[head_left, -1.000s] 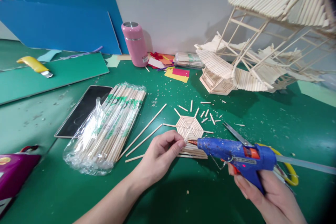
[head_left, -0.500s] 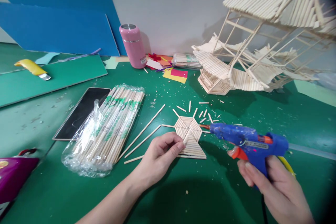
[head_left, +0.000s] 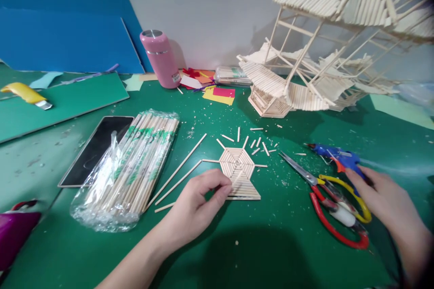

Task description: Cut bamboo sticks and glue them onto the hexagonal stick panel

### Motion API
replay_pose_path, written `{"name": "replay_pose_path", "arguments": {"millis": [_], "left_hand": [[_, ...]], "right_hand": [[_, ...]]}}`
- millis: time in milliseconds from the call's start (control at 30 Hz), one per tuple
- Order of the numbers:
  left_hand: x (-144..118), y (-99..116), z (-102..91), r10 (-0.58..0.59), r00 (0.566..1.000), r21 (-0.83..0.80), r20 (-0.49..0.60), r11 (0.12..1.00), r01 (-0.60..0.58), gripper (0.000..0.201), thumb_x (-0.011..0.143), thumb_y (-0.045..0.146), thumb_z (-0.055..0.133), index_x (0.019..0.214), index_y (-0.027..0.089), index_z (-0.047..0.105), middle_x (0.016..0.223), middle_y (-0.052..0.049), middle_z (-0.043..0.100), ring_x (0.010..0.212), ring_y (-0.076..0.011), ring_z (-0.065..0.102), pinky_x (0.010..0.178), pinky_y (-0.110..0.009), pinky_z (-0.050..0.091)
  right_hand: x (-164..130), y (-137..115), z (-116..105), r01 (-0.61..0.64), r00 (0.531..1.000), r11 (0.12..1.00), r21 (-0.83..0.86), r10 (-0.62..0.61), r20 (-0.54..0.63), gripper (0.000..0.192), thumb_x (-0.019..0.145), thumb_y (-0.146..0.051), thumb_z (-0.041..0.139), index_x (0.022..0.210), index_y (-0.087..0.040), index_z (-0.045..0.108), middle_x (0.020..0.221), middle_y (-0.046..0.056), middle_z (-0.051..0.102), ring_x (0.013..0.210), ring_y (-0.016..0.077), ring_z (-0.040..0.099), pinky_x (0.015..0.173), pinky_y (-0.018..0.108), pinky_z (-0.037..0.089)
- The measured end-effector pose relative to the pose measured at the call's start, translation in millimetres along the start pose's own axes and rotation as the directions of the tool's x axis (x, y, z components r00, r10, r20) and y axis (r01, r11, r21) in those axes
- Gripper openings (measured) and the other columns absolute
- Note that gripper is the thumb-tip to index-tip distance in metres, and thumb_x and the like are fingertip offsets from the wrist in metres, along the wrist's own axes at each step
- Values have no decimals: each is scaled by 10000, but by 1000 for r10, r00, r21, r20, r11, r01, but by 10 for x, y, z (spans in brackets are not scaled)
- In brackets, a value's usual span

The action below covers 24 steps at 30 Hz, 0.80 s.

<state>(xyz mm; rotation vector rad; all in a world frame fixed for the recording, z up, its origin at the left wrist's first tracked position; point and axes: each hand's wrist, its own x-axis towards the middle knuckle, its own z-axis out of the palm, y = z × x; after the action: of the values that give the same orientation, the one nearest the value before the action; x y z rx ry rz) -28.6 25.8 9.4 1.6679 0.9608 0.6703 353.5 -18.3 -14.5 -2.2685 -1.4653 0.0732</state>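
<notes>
My left hand pinches a thin wooden stick between thumb and forefinger, slanting over the lower part of a web-shaped stick panel. The panel lies flat, with sticks radiating from its polygonal middle and parallel sticks filling its lower side. At the right, my right hand has its fingers around the handle of a blue glue gun, which is low at the table with its nozzle pointing left. Scissors with red and yellow handles and pliers lie just left of that hand.
Bagged wooden sticks partly cover a dark tablet-like slab. Loose sticks and cut pieces lie around the panel. Behind stand a pink flask and a stick-built pavilion model. A yellow cutter lies left.
My right hand has carried the glue gun away from the panel, right and down to the table, uncovering the scissors and pliers. My left hand keeps its pinch. The view has shifted slightly.
</notes>
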Motion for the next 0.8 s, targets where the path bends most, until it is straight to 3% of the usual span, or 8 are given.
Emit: {"name": "replay_pose_path", "arguments": {"millis": [100, 167, 200, 267, 367, 433, 600, 800], "left_hand": [[-36, 107, -26, 52, 993, 95, 105, 994, -62, 166, 865, 170, 427, 768, 170, 562, 744, -10, 531, 691, -115, 496, 638, -216, 381], [-54, 169, -22, 57, 985, 100, 162, 992, -74, 157, 868, 161, 425, 783, 182, 554, 747, 0, 533, 686, -106, 502, 635, -204, 386], [-60, 194, -16, 51, 982, 98, 182, 993, -70, 153, 870, 160, 424, 787, 186, 550, 747, 5, 532, 681, -102, 503, 633, -197, 389], [-72, 227, -5, 36, 979, 100, 203, 993, -57, 148, 872, 164, 425, 781, 190, 539, 747, 11, 527, 674, -96, 503, 625, -187, 391], [-101, 236, -14, 14, 978, 125, 210, 991, -41, 153, 873, 169, 422, 770, 193, 533, 743, 12, 520, 672, -97, 502, 617, -186, 390], [-137, 220, -46, -1, 980, 158, 201, 987, -31, 158, 876, 169, 409, 777, 194, 530, 738, 6, 517, 669, -104, 500, 614, -195, 390], [-240, 138, -138, 5, 983, 297, 184, 953, -60, 179, 871, 152, 383, 842, 178, 558, 788, -45, 545, 730, -150, 510, 662, -251, 414], [-189, 25, -81, 74, 993, 375, 96, 921, -105, 178, 859, 149, 394, 850, 173, 570, 774, -50, 565, 722, -156, 525, 649, -256, 423]], "right_hand": [[-178, -435, -50, 50, 996, 997, -50, -53, -71, 378, 741, -399, 572, 1047, -176, 577, 894, 130, 556, 819, 266, 529, 596, 345, 405], [-355, -855, -30, 220, 970, 948, 229, -237, 47, 357, 797, -347, 527, 1137, -238, 518, 893, 61, 527, 804, 191, 525, 674, 299, 429], [-440, -1069, -1, 256, 913, 886, 386, -353, 204, 400, 812, -333, 517, 1203, -270, 458, 861, 26, 515, 780, 162, 522, 718, 288, 432], [-573, -1434, 78, 165, 651, 763, 625, -560, 513, 519, 831, -286, 505, 1313, -290, 312, 813, -10, 515, 726, 130, 520, 697, 258, 451], [-630, -1674, 181, 20, 461, 659, 752, -673, 578, 204, 877, -288, 440, 1054, -252, 535, 793, -13, 535, 706, 111, 504, 644, 230, 433], [-573, -1613, 207, -60, 526, 642, 764, -630, 572, 224, 905, -303, 383, 793, -210, 553, 727, -14, 511, 667, 105, 480, 607, 229, 405], [-304, -1157, 206, -179, 917, 493, 851, -229, 326, 247, 890, -302, 382, 663, -214, 420, 610, -40, 344, 533, 101, 364, 493, 236, 335], [-333, -1059, 169, -119, 910, 690, 714, -211, 356, 240, 870, -357, 433, 686, -212, 480, 631, -17, 421, 571, 121, 407, 501, 244, 341]]}}
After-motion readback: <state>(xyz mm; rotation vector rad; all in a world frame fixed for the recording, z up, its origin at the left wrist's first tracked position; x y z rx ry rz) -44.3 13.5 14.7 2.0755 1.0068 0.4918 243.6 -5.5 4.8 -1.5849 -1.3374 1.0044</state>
